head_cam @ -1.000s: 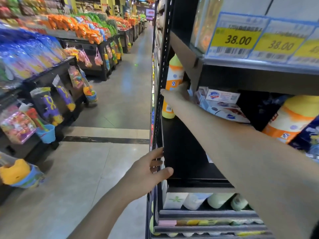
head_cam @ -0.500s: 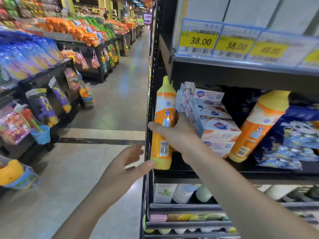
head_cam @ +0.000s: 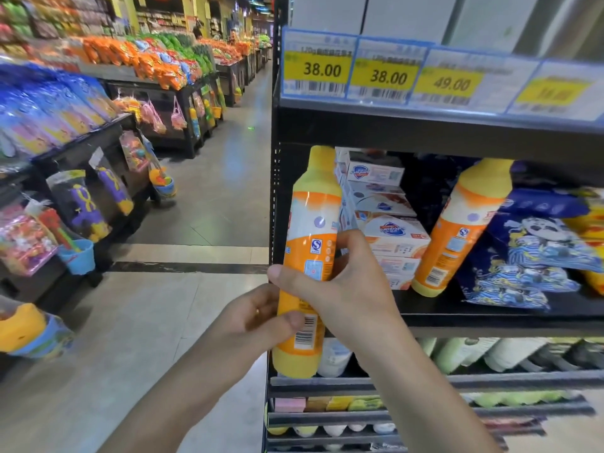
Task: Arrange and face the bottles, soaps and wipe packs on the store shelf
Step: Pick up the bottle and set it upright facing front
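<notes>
Both hands grasp one orange bottle (head_cam: pixel 310 256) with a yellow cap. The right hand (head_cam: pixel 346 289) wraps the bottle's middle, thumb across the front and fingers curled round the far side. The left hand (head_cam: pixel 258 318) grips it lower down, thumb pressed beside the barcode. The bottle stands nearly upright in front of the shelf's left corner post, its base hanging below the shelf (head_cam: pixel 490 317) edge.

Just right of the held bottle, stacked white soap boxes (head_cam: pixel 392 237) sit on the shelf. Right of the boxes, a second orange bottle (head_cam: pixel 457 230) leans left, its cap tipped toward the shelf above. Further right of that bottle lie dark blue wipe packs (head_cam: pixel 529 253), piled and tilted.

Above the held bottle, yellow price tags (head_cam: pixel 322 70) line the upper shelf edge. Below it, lower racks hold pale bottles (head_cam: pixel 457 354). Left of it, an aisle floor (head_cam: pixel 202 197) runs between snack displays (head_cam: pixel 147 57).
</notes>
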`<action>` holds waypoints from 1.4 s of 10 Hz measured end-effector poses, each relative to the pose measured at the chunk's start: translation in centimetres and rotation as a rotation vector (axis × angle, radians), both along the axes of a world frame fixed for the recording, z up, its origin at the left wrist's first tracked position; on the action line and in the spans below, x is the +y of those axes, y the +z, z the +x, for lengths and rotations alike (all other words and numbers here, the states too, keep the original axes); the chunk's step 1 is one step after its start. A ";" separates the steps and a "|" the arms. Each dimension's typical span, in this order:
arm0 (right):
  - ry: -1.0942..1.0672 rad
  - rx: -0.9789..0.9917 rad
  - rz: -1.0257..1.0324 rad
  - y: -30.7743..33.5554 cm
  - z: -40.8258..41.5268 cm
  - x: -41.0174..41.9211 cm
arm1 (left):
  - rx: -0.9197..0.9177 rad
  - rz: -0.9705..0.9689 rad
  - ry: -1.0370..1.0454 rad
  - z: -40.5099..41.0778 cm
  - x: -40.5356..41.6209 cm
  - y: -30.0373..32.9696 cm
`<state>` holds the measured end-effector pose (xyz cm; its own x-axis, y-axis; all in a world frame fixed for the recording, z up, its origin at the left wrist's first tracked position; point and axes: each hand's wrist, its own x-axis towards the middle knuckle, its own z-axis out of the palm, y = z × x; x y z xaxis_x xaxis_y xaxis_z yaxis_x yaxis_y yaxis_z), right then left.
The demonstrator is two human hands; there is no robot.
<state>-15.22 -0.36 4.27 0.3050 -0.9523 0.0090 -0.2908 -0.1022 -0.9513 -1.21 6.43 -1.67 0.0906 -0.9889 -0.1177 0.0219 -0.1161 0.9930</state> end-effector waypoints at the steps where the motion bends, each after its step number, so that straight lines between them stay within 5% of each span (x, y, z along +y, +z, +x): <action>1: -0.040 0.066 -0.081 0.2 -0.7 0.3 | 0.016 0.000 -0.014 -0.8 0.0 0.1; 3: -0.050 0.077 -0.131 0.2 -1.5 1.0 | 0.039 -0.073 -0.034 -1.7 0.1 0.3; 7: 0.265 -0.194 0.218 0.7 -3.5 0.5 | 0.303 0.035 -0.181 -1.2 0.5 0.1; 8: 0.334 -0.198 0.256 0.6 -4.1 0.0 | 0.337 0.075 -0.065 -1.0 0.7 -0.4; 12: 0.505 -0.264 0.285 -0.2 -5.5 -0.7 | 0.295 0.003 -0.140 -0.9 1.6 1.2; 14: 0.493 -0.268 0.263 0.2 -5.4 -0.2 | 0.085 -0.046 -0.093 -1.5 1.7 2.1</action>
